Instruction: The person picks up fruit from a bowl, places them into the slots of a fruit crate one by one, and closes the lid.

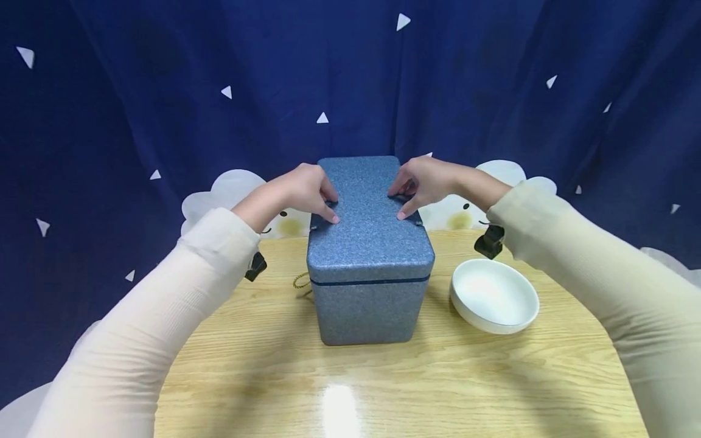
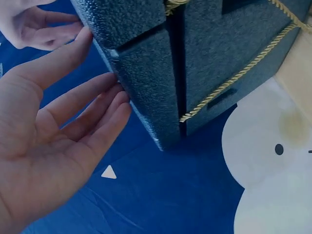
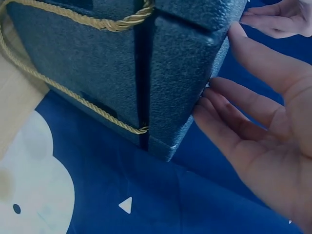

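A speckled blue foam box [image 1: 366, 313] stands upright on the table with its lid [image 1: 369, 243] on, a dark seam running between the two. My left hand [image 1: 309, 191] touches the lid's top near its left edge with thumb and fingertips. On the opposite side, my right hand [image 1: 427, 185] rests its thumb and fingertips near the lid's right edge. Both wrist views show the fingers bent only slightly, not wrapped around the lid. Gold twisted cord [image 2: 243, 70] runs along the box's left side, and a similar cord [image 3: 83, 101] along its right. The box's inside is hidden.
To the right of the box sits a white bowl [image 1: 495, 295] on the light wooden table [image 1: 263, 383]. A dark blue curtain [image 1: 274, 73] with white triangles and cloud shapes hangs behind the table. Small black devices [image 1: 490, 242] are at both wrists.
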### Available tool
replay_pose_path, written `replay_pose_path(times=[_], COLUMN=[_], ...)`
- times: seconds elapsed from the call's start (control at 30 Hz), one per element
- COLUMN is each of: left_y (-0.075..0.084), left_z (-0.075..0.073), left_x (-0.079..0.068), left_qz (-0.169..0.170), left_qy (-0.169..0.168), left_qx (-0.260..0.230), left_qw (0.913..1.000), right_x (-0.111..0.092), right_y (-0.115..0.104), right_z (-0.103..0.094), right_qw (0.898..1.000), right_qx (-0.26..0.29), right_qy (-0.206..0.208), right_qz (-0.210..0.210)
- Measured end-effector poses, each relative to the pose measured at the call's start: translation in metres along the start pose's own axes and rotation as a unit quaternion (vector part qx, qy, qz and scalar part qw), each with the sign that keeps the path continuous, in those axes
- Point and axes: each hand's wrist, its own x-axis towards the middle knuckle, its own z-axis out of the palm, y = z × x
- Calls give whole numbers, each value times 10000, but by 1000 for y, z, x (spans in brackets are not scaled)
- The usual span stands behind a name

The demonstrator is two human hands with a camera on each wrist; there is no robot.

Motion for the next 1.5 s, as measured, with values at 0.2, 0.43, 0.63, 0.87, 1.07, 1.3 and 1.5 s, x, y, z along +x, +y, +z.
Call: replay_pose_path(times=[0.2, 0.43, 0.63, 0.87, 1.07, 1.3, 1.5], left_y=[-3, -8, -7, -7, -7, -8, -13], left_z=[2, 11, 7, 4, 6, 5, 1], left_x=[0, -6, -6, -5, -4, -9, -12], left_qz=[-36, 208, 125, 9, 93, 32, -101], left_qy=[61, 272, 199, 139, 169, 184, 254], left_qx=[-24, -96, 23, -1, -20, -64, -123], left_qw=[10000, 9994, 9997, 9999, 9998, 9998, 9995], right_x=[3, 7, 13, 15, 12, 10, 13], right_y=[-6, -14, -21, -23, -21, -25, -23], right_z=[-2, 1, -1, -4, -2, 2, 1], right_qw=[9995, 9986, 9970, 9961, 9972, 9977, 9979], right_qx=[-300, -496, -554, -676, -580, -575, -627], right_qy=[-78, -167, -303, -325, -187, -35, 109], right_qz=[12, 113, 458, 454, 431, 367, 76])
